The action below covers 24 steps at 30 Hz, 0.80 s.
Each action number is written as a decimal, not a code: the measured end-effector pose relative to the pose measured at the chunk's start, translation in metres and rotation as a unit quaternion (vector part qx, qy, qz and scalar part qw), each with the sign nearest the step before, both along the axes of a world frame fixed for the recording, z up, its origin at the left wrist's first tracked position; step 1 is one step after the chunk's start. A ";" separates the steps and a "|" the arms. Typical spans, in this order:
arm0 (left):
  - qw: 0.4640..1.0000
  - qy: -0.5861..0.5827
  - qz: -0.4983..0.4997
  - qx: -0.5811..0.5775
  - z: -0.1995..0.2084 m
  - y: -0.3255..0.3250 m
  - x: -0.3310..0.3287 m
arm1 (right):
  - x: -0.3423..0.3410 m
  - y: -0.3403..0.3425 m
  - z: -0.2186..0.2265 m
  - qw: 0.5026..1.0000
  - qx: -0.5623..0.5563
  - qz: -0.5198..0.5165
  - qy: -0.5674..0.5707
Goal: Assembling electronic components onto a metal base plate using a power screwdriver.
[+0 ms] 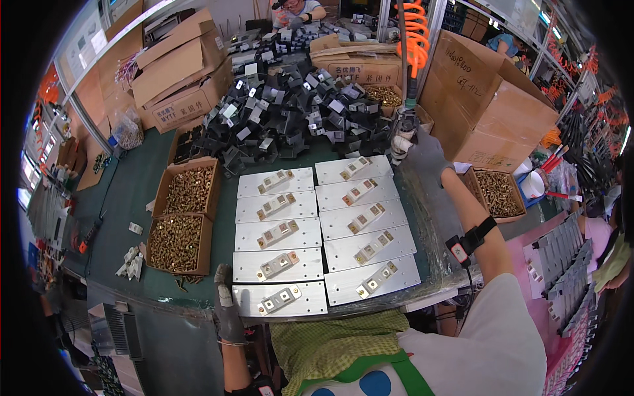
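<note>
My right hand (426, 157), in a grey glove, is closed around a hanging air screwdriver (404, 132) wrapped in pale material, just beyond the right column of plates. Silver metal plates (307, 258) lie in two columns on the bench, each carrying a pale rectangular module (278, 233) set at a slant. Some modules show brass-coloured screws at their ends. At the near left corner my gloved left hand (228, 313) rests against the edge of the nearest plate (247, 298). Its fingers stretch forward and hold nothing that I can see.
Boxes of brass-coloured screws stand left (178, 244) and right (494, 193). Black metal brackets (277, 112) are heaped behind the plates. Cardboard cartons (489, 99) flank the heap. An orange coiled hose (415, 33) hangs above the screwdriver. Another person (297, 12) sits at the far end.
</note>
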<state>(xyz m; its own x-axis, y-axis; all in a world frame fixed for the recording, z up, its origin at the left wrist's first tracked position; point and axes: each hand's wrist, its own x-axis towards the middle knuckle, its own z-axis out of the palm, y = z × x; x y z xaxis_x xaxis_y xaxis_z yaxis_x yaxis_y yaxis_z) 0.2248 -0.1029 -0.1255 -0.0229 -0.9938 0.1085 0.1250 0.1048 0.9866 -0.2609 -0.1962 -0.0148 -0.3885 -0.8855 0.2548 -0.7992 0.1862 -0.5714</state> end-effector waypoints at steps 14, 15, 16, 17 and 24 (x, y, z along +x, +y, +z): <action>0.991 -0.090 0.095 -0.029 0.000 0.005 -0.013 | 0.057 0.139 -0.024 0.988 0.020 0.127 -0.085; 0.991 -0.097 0.083 -0.050 0.004 0.005 -0.011 | 0.055 0.143 -0.027 0.983 -0.003 0.135 -0.121; 0.989 -0.099 0.095 -0.047 0.008 0.004 -0.009 | 0.054 0.146 -0.020 0.982 -0.005 0.127 -0.141; 0.986 -0.124 0.091 -0.062 0.015 0.002 -0.007 | 0.049 0.144 -0.016 0.980 -0.002 0.141 -0.143; 0.894 -0.422 0.039 -0.147 0.096 -0.073 0.002 | 0.003 0.042 -0.011 0.970 -0.088 0.163 -0.154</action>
<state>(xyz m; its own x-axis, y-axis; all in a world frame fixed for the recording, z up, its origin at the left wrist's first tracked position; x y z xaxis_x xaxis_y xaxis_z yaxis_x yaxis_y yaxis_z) 0.2268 -0.1754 -0.0300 -0.1522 -0.9276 0.3412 -0.6704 0.3506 0.6539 -0.2577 -0.1544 -0.0262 -0.1761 -0.9276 0.3294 -0.5847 -0.1706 -0.7931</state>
